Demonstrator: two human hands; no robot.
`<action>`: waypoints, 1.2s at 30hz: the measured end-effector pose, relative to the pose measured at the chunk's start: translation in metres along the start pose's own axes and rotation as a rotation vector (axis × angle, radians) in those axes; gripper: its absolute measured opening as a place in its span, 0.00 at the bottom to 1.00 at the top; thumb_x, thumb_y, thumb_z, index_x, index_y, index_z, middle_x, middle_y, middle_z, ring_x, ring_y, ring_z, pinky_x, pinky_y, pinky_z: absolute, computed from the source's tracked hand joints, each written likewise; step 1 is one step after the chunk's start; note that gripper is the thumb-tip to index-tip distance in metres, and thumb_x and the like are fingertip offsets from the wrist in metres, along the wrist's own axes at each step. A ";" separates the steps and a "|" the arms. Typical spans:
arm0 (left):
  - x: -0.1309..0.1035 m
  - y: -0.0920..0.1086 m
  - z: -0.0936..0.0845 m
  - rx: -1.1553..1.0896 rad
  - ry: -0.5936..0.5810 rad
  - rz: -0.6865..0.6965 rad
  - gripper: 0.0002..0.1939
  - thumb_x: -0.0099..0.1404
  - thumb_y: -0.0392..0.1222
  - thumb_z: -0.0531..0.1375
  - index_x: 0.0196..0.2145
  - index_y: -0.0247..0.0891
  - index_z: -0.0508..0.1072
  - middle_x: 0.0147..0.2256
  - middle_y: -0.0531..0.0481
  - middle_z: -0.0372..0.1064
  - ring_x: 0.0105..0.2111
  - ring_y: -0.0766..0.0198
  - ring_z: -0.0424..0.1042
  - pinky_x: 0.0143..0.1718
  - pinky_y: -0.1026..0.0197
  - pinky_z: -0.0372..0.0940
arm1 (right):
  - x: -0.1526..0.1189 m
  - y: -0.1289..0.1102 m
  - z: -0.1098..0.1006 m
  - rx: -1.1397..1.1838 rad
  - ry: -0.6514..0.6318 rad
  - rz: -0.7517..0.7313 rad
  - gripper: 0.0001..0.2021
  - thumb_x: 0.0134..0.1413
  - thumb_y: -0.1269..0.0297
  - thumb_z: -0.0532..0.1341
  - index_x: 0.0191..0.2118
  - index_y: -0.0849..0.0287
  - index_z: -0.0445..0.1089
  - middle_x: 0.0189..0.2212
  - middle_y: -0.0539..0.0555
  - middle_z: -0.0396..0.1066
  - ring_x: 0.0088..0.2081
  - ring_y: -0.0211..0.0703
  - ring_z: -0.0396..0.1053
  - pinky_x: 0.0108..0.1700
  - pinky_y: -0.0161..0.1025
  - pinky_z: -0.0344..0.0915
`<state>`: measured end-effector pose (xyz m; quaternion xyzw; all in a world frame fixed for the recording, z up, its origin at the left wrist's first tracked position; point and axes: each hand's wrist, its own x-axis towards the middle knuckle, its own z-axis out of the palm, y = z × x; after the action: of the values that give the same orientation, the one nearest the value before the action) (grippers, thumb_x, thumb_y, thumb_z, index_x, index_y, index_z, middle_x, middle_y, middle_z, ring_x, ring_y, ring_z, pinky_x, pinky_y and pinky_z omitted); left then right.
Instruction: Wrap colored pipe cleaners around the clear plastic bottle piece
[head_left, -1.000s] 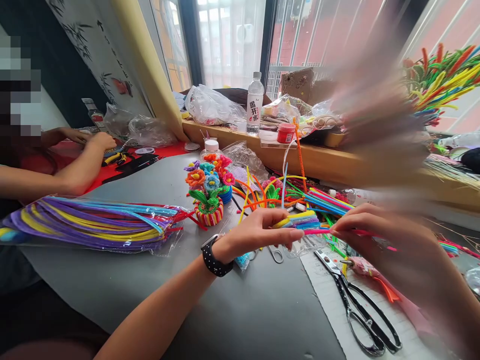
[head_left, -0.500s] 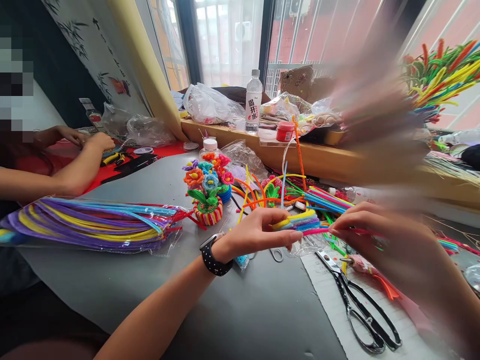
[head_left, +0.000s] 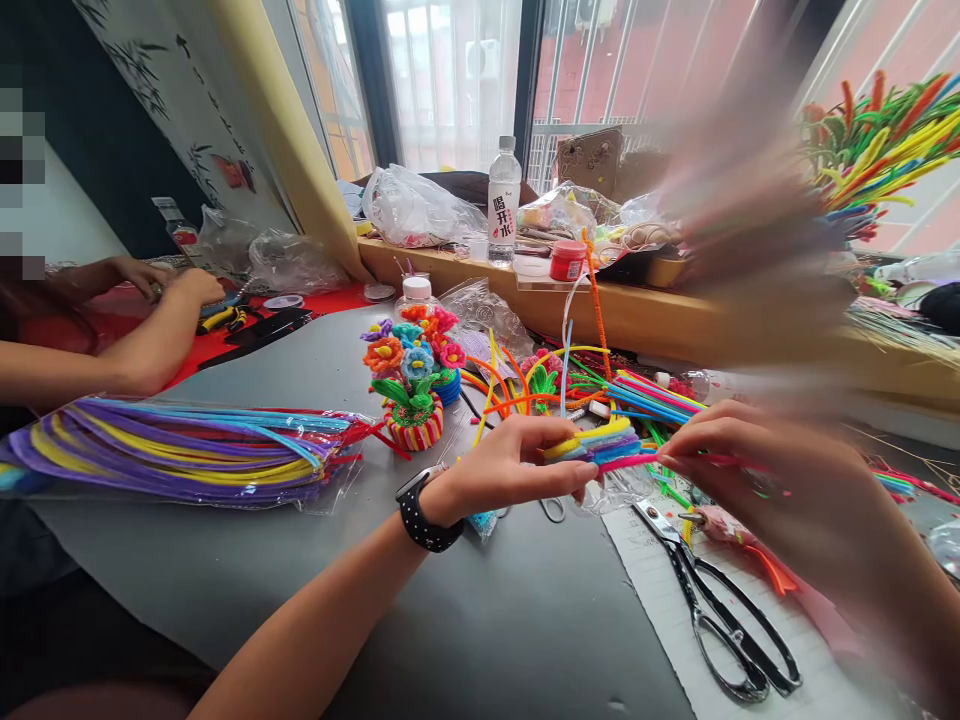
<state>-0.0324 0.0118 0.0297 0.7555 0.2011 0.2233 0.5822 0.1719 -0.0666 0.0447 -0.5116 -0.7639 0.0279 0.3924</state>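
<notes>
My left hand (head_left: 517,462) pinches a coiled bundle of pipe cleaners (head_left: 600,440) in yellow, light blue, purple and blue between thumb and fingers. From the bundle's lower edge a pink pipe cleaner (head_left: 630,461) runs across to my right hand (head_left: 739,455), whose thumb and forefinger are closed on it. Part of that pink strand is hidden behind the right hand. Below the hands lie black-handled scissors (head_left: 724,610) on a sheet of lined paper (head_left: 637,560). A pink glue gun (head_left: 724,530) rests beside the scissors.
A pot of pipe-cleaner flowers (head_left: 414,415) stands left of my hands, near a bagged bundle of pipe cleaners (head_left: 180,450). Loose pipe cleaners (head_left: 517,395) lie behind. A water bottle (head_left: 504,205) stands on the sill. At left, another person's hands (head_left: 172,285) work over a red surface.
The view has shifted very slightly. Both hands keep almost the same pose, with the bundle and the pink pipe cleaner still held between them.
</notes>
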 end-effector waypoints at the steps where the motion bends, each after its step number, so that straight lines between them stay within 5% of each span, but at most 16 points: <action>1: 0.000 0.000 0.000 -0.003 0.003 -0.007 0.14 0.56 0.48 0.56 0.27 0.31 0.67 0.24 0.51 0.62 0.24 0.71 0.59 0.23 0.68 0.53 | 0.000 0.001 -0.001 -0.015 -0.013 -0.023 0.03 0.49 0.63 0.58 0.30 0.55 0.67 0.27 0.47 0.65 0.26 0.27 0.62 0.21 0.22 0.55; 18: -0.007 0.000 -0.003 -0.015 -0.034 0.112 0.13 0.56 0.46 0.56 0.29 0.31 0.69 0.23 0.49 0.64 0.23 0.69 0.61 0.25 0.67 0.57 | -0.001 -0.001 -0.009 0.099 -0.124 -0.049 0.03 0.49 0.66 0.58 0.32 0.56 0.65 0.30 0.48 0.64 0.32 0.28 0.62 0.33 0.23 0.60; 36: -0.010 -0.005 -0.004 -0.019 -0.049 0.286 0.18 0.54 0.53 0.55 0.20 0.34 0.68 0.19 0.46 0.65 0.23 0.65 0.62 0.28 0.62 0.60 | -0.006 -0.005 -0.016 0.351 -0.151 -0.052 0.07 0.51 0.70 0.54 0.35 0.50 0.65 0.28 0.48 0.64 0.28 0.32 0.66 0.32 0.27 0.66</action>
<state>-0.0430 0.0100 0.0247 0.7761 0.0751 0.2872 0.5563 0.1796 -0.0795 0.0541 -0.4117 -0.7876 0.1890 0.4177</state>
